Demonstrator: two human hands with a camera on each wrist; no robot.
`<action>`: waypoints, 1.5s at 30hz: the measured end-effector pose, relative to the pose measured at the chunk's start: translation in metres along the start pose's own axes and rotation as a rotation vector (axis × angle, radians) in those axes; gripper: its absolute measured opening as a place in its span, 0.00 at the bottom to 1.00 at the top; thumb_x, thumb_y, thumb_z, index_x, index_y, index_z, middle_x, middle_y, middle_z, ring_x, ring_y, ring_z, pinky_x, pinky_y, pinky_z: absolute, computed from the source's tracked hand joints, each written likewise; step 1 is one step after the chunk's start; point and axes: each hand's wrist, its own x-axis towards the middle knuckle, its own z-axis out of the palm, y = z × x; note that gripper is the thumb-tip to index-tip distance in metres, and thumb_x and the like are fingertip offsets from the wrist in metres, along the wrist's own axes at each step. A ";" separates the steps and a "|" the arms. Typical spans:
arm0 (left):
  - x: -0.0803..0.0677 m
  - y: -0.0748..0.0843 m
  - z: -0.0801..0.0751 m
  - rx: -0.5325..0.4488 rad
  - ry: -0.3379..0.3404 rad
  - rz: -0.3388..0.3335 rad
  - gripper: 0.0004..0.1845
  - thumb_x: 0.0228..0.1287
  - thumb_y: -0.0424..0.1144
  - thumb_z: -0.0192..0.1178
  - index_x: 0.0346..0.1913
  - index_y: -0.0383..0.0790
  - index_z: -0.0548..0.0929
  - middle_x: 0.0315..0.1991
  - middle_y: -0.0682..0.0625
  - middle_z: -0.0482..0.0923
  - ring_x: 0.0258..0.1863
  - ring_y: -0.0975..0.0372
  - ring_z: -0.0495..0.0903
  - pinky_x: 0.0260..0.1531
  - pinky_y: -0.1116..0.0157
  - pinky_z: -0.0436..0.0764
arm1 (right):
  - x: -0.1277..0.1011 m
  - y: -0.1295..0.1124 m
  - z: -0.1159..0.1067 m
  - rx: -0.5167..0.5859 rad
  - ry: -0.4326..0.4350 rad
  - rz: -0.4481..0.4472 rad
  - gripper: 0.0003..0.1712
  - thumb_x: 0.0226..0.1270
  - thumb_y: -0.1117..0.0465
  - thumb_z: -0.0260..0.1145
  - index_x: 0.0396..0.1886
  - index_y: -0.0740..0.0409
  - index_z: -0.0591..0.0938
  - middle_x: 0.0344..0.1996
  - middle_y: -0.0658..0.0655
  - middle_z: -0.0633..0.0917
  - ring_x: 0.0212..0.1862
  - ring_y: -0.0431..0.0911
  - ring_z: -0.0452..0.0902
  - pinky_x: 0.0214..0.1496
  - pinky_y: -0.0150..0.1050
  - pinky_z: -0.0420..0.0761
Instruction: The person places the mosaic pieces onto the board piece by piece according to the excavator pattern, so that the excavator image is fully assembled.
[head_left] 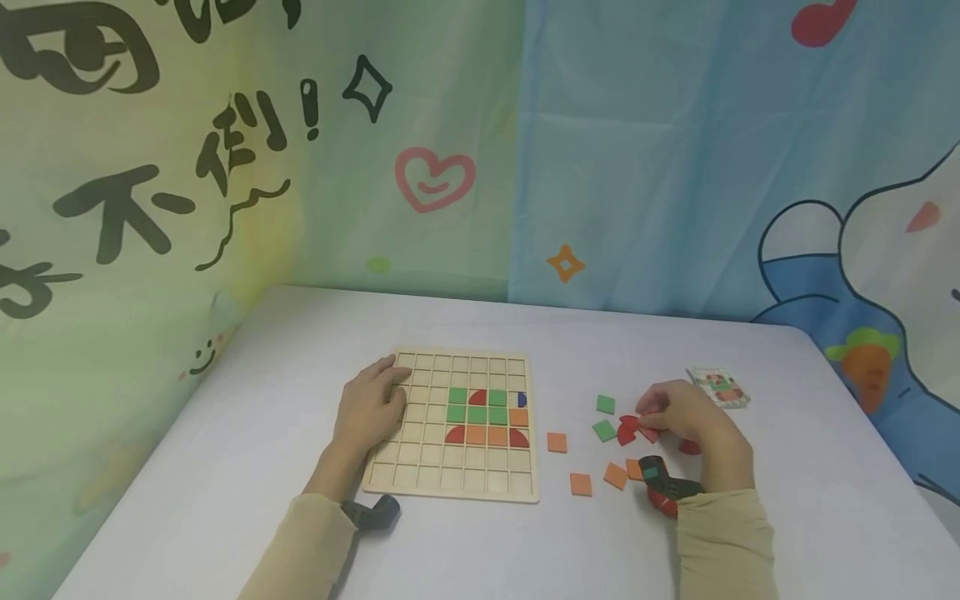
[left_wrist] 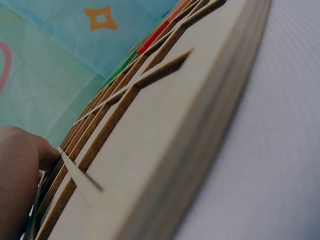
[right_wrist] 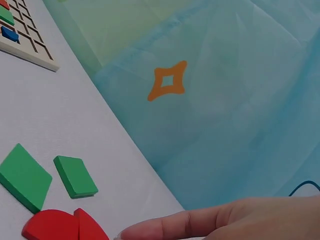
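Observation:
My left hand (head_left: pixel 369 407) rests on the left edge of a wooden grid board (head_left: pixel 427 479), its fingers lying over the rim. In the left wrist view a finger (left_wrist: pixel 20 172) touches the grid's ridges. Green and orange squares, red quarter-circles and a blue piece (head_left: pixel 522 400) fill some cells. Right of the board, my right hand (head_left: pixel 686 410) pinches a red piece (head_left: pixel 649 434) between thumb and fingers, low among loose pieces. The right wrist view shows the index fingertip beside two red curved pieces (right_wrist: pixel 50 225), with a green square (right_wrist: pixel 26 177) just beyond; the thumb is out of frame.
A stack of picture cards (head_left: pixel 720 387) lies behind the right hand. Orange squares (head_left: pixel 581 484) are scattered between board and hand, and more red pieces (head_left: pixel 662 502) lie under the right wrist. A printed curtain (head_left: pixel 637 167) hangs behind the white table (head_left: pixel 465 554).

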 end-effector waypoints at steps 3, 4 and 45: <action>0.000 0.000 0.000 -0.004 -0.001 0.005 0.19 0.62 0.39 0.51 0.55 0.45 0.80 0.68 0.46 0.68 0.68 0.48 0.65 0.68 0.44 0.61 | 0.000 0.003 -0.001 0.000 0.014 -0.009 0.12 0.59 0.60 0.69 0.42 0.59 0.82 0.35 0.57 0.82 0.38 0.48 0.73 0.36 0.37 0.79; 0.000 0.000 0.000 -0.004 -0.001 0.006 0.19 0.62 0.39 0.50 0.55 0.45 0.80 0.68 0.46 0.68 0.68 0.48 0.65 0.68 0.43 0.61 | 0.000 0.004 -0.001 0.005 0.018 -0.007 0.12 0.59 0.60 0.69 0.42 0.59 0.82 0.35 0.56 0.82 0.38 0.48 0.73 0.36 0.37 0.79; 0.000 -0.001 0.001 -0.001 -0.004 -0.013 0.19 0.62 0.39 0.50 0.55 0.46 0.80 0.68 0.47 0.67 0.69 0.50 0.64 0.70 0.45 0.60 | -0.005 -0.101 0.042 -0.037 -0.186 -0.354 0.02 0.59 0.60 0.68 0.29 0.50 0.82 0.22 0.49 0.82 0.25 0.43 0.75 0.26 0.35 0.76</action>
